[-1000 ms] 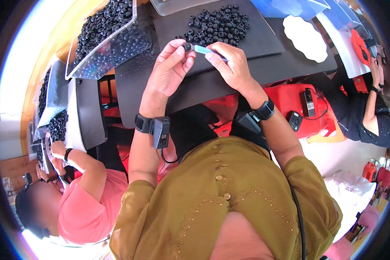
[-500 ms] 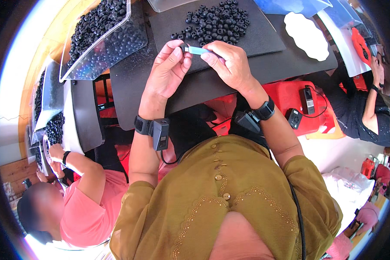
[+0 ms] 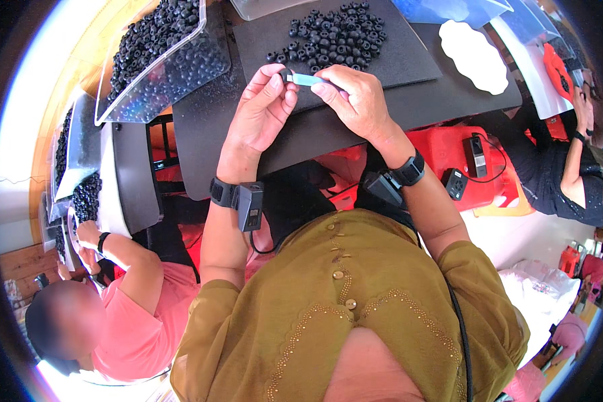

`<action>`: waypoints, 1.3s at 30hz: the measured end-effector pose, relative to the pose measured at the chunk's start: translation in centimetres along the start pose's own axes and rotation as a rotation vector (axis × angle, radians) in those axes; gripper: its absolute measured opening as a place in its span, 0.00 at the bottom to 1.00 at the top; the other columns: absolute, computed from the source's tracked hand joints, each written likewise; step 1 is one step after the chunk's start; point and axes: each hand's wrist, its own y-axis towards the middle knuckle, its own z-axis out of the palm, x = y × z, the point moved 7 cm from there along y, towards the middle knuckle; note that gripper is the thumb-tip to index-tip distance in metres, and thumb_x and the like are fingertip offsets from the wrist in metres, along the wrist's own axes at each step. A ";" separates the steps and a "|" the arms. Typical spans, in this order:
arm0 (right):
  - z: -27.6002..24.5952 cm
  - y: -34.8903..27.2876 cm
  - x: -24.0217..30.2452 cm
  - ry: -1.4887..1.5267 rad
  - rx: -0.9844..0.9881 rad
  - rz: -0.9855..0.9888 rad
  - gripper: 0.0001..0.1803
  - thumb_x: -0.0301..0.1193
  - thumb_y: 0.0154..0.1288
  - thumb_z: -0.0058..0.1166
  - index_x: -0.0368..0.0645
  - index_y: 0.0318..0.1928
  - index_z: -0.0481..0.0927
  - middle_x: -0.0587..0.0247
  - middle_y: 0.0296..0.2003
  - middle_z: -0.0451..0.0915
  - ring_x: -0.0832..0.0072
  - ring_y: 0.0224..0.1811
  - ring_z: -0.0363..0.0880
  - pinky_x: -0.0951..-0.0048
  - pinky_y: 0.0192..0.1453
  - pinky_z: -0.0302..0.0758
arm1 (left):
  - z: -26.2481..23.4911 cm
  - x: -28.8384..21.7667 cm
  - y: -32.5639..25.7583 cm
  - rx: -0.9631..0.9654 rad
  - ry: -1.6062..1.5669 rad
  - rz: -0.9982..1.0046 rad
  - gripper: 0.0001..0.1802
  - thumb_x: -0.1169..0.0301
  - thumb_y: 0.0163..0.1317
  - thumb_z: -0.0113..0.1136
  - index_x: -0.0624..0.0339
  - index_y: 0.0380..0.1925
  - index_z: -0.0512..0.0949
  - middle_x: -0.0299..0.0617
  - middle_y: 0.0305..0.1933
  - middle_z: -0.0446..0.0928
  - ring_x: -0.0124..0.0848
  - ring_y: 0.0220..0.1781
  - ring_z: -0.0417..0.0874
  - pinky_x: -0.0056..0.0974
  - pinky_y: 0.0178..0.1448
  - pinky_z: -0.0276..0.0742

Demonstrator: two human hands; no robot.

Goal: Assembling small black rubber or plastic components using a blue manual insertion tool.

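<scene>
Over the near edge of the dark mat (image 3: 409, 63), my left hand (image 3: 260, 114) pinches a small round black part (image 3: 286, 74) between thumb and fingertips. My right hand (image 3: 358, 100) grips a slim tool with a light blue handle (image 3: 307, 80). Its tip meets the black part; whether that tip is a blade I cannot tell. Just beyond my hands, a loose pile of round black parts with holes (image 3: 335, 37) lies on the mat.
A clear bin (image 3: 151, 76) full of black parts stands at the table's left. On the right lies a white scalloped-edged piece (image 3: 474, 57). A red stool (image 3: 425, 137) holds small black devices. A co-worker in pink (image 3: 137, 321) sits at left; another person works at far right.
Both hands keep nearly the same place and grip. The black part and my left hand have shifted very slightly; the tool stays against the part.
</scene>
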 end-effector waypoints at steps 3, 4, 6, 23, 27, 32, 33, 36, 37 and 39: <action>-0.2 0.0 -0.9 -0.008 -0.035 0.052 0.13 0.38 0.66 0.56 0.41 0.35 0.81 0.55 0.28 0.80 0.55 0.29 0.80 0.62 0.31 0.74 | 0.8 0.3 -0.4 0.008 0.091 -0.029 0.10 0.73 0.67 0.57 0.59 0.47 0.75 0.42 0.45 0.76 0.29 0.45 0.76 0.29 0.48 0.78; -0.3 0.1 -1.7 -0.014 -0.060 0.113 0.12 0.38 0.66 0.56 0.40 0.36 0.81 0.54 0.28 0.80 0.55 0.29 0.80 0.62 0.31 0.73 | 1.3 0.6 -0.6 0.039 0.166 -0.059 0.09 0.73 0.67 0.58 0.59 0.46 0.75 0.41 0.44 0.76 0.28 0.44 0.76 0.28 0.47 0.77; -0.6 0.3 -2.2 0.013 -0.120 0.130 0.12 0.37 0.66 0.56 0.39 0.36 0.81 0.53 0.27 0.79 0.55 0.28 0.79 0.63 0.31 0.73 | 3.1 1.5 -1.0 0.090 0.222 -0.096 0.08 0.71 0.66 0.60 0.58 0.42 0.75 0.40 0.41 0.75 0.26 0.41 0.74 0.27 0.43 0.75; -0.9 0.2 -1.5 0.116 -0.136 0.150 0.13 0.35 0.70 0.52 0.36 0.39 0.80 0.51 0.28 0.80 0.58 0.29 0.80 0.65 0.33 0.72 | 6.8 -23.7 1.7 -0.543 2.049 0.816 0.19 0.68 0.62 0.64 0.55 0.54 0.79 0.43 0.52 0.79 0.33 0.55 0.79 0.36 0.59 0.74; -1.4 -0.2 -2.4 0.089 -0.169 0.161 0.14 0.36 0.70 0.53 0.37 0.39 0.81 0.52 0.28 0.80 0.58 0.29 0.80 0.65 0.34 0.73 | 9.5 -11.7 1.8 -0.055 1.862 0.850 0.09 0.78 0.60 0.62 0.59 0.40 0.83 0.37 0.43 0.83 0.25 0.40 0.81 0.30 0.46 0.77; -1.0 -0.1 -2.0 0.093 -0.137 0.175 0.14 0.37 0.70 0.53 0.36 0.39 0.81 0.52 0.27 0.80 0.59 0.28 0.80 0.66 0.33 0.73 | 1.6 -6.2 4.0 -0.039 1.989 0.433 0.13 0.79 0.55 0.63 0.61 0.43 0.81 0.46 0.42 0.81 0.39 0.44 0.83 0.38 0.46 0.79; -0.9 -0.1 -2.2 0.090 -0.134 0.182 0.14 0.36 0.70 0.53 0.36 0.39 0.80 0.52 0.27 0.80 0.60 0.28 0.80 0.67 0.33 0.73 | 0.8 -6.1 4.2 -0.049 1.994 0.440 0.13 0.79 0.55 0.63 0.61 0.43 0.81 0.46 0.42 0.81 0.39 0.44 0.83 0.38 0.46 0.79; -0.7 -0.3 -2.4 0.136 -0.137 0.211 0.14 0.36 0.69 0.54 0.36 0.39 0.80 0.53 0.27 0.79 0.62 0.27 0.79 0.68 0.32 0.72 | 0.6 -5.7 4.8 -0.025 2.077 0.448 0.13 0.78 0.55 0.63 0.61 0.42 0.81 0.46 0.41 0.81 0.39 0.44 0.83 0.39 0.47 0.79; -0.7 -0.1 -2.3 0.124 -0.134 0.207 0.13 0.36 0.69 0.54 0.36 0.38 0.80 0.53 0.26 0.79 0.64 0.26 0.79 0.69 0.32 0.72 | 0.2 -5.9 5.1 -0.052 2.042 0.351 0.12 0.78 0.55 0.63 0.61 0.41 0.81 0.47 0.41 0.81 0.39 0.44 0.83 0.39 0.47 0.78; -0.8 -0.2 -2.4 0.126 -0.129 0.206 0.13 0.36 0.70 0.54 0.36 0.39 0.80 0.53 0.26 0.78 0.64 0.26 0.79 0.69 0.32 0.72 | 0.2 -6.0 5.1 -0.100 1.937 0.246 0.15 0.78 0.56 0.62 0.59 0.45 0.80 0.47 0.40 0.80 0.36 0.43 0.82 0.39 0.48 0.78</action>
